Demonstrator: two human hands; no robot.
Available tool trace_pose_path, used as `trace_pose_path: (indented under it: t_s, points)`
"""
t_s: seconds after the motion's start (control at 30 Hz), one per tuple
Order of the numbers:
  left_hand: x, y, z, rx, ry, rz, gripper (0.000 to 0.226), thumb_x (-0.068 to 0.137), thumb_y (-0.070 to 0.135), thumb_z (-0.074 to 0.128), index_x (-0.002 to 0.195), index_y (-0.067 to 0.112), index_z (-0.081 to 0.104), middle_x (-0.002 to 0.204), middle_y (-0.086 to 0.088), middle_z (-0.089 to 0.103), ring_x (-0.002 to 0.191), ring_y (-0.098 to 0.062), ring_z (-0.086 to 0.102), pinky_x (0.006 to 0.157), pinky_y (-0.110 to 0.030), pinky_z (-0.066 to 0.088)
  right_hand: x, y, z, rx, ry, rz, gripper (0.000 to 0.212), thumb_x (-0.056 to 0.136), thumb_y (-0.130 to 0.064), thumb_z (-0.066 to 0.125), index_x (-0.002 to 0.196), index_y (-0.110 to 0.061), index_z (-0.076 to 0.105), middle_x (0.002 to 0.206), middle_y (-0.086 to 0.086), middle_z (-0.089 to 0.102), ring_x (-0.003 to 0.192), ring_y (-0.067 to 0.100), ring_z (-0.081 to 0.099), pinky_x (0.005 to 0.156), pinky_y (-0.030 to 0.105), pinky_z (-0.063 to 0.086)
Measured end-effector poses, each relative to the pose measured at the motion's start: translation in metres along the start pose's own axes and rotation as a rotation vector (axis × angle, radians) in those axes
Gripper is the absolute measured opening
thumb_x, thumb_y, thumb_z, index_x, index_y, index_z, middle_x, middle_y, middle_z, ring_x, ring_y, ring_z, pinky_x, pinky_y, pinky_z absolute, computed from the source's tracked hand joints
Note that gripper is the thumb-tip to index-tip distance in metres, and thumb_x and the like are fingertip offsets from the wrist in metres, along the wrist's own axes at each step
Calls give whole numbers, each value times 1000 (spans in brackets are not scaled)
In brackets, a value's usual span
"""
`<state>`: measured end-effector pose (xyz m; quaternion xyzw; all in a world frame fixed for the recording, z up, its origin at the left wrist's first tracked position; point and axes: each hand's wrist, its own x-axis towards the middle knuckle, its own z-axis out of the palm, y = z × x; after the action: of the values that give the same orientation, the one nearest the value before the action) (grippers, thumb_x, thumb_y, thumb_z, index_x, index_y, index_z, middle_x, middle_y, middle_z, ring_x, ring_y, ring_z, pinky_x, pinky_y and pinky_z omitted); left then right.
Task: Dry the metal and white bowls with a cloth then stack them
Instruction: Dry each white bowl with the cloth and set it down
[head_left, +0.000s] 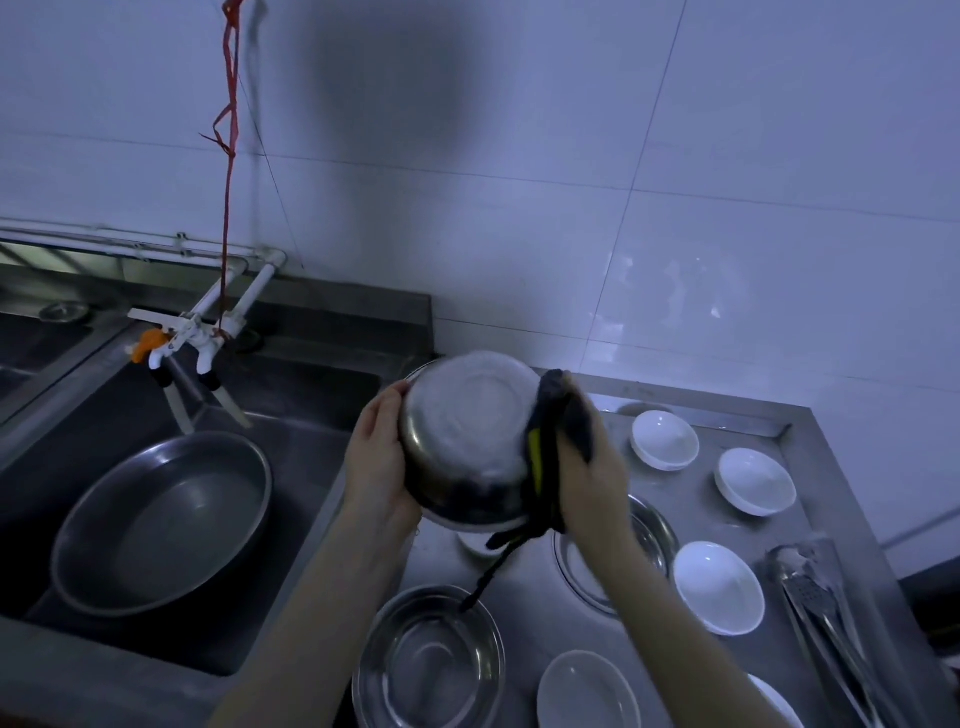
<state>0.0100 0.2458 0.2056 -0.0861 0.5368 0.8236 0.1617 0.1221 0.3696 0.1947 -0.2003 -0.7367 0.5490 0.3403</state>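
Metal bowl (467, 441): held above the counter (524, 587), tilted with its base toward the camera; its rim cannot be seen in full.

Left hand (376, 462): grip closed on the bowl's left side, fingers curled behind the wall, thumb at the near edge.

Right hand (589, 467): grip closed on a dark cloth (558, 447), pressing it against the bowl's right side. The cloth shows a yellow patch where it meets the bowl, and a dark strip of it hangs down below the grip.

Below the grip, on the counter: a second metal bowl (431, 660), upright, with the hanging cloth strip ending at its far rim. Right of that bowl, a white bowl (587, 696), upright.

Directly under the right forearm: another metal bowl (644, 530), partly hidden.

Right of the grip, all upright on the counter and apart from one another: a white bowl (665, 439), a white bowl (756, 480), and lower down a white bowl (719, 587). Beyond these, near the counter's right edge, metal tongs (821, 618) lie flat.

Left of the grip: a sink (291, 415) holding a large metal basin (161, 525). Above it, white taps (192, 338) tied with a red string (227, 208) running up the tiled wall (571, 156).
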Motion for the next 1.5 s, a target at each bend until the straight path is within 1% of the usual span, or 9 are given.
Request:
trace_pose_path:
  t_s: [0.07,0.23,0.37,0.6,0.77,0.87,1.0,1.17,1.5]
  points:
    - [-3,1,-1,83,-53,50,18,99,22,55,108,17,69,106,-3,73,97,-20,68,69,-29,55,22,-10,-10,-74,-24,90,14,98,-31,53,91,-40,62,84,-19,66,89,10,58,74,5,43]
    - [1,3,-1,64,-33,74,20,98,21,56,111,13,70,107,-7,74,96,-22,71,75,-34,58,16,-16,-5,-393,-217,-355,57,78,-24,49,134,-21,55,145,-5,48,137,9,39,115,30,28]
    - [2,2,1,94,-51,150,17,100,21,55,106,14,69,106,-5,73,94,-18,70,73,-26,57,-9,-6,18,-566,-315,-627,57,81,-17,49,138,-14,51,149,2,42,144,19,29,118,47,21]
    - [-10,-4,-10,181,-76,206,19,100,17,54,96,17,72,91,6,75,83,-5,70,70,-19,56,41,-12,3,-285,-287,-26,50,82,-31,46,132,-32,55,128,-16,59,121,4,50,105,19,33]
    - [-4,-3,-22,182,-56,196,18,99,20,56,97,20,74,98,5,76,92,-10,71,75,-23,56,27,0,-4,-218,-267,39,46,83,-29,48,127,-35,57,119,-19,62,109,-4,53,100,17,39]
    - [-1,-6,-23,307,-132,264,18,99,18,56,96,19,74,102,2,75,98,-14,69,85,-29,55,29,-9,11,-370,-251,-154,48,81,-25,48,128,-26,57,126,-12,59,110,-4,47,99,8,32]
    - [7,-11,-24,255,-130,207,20,100,17,54,103,12,73,101,0,75,93,-11,69,71,-18,54,19,-9,30,-577,-392,-501,53,81,-27,49,133,-21,54,144,-6,48,140,16,35,115,43,26]
    - [12,-12,-20,171,-32,135,22,100,20,54,107,10,73,101,-3,75,90,-11,71,73,-21,56,-29,14,27,-666,-450,-724,56,87,-19,57,142,-23,46,153,-8,35,146,16,22,116,54,21]
    - [15,-26,-16,180,-44,93,14,98,17,58,99,16,72,96,0,75,88,-14,70,75,-28,55,7,25,10,-238,-178,4,56,78,-30,48,133,-37,49,148,-18,38,135,1,36,112,23,31]
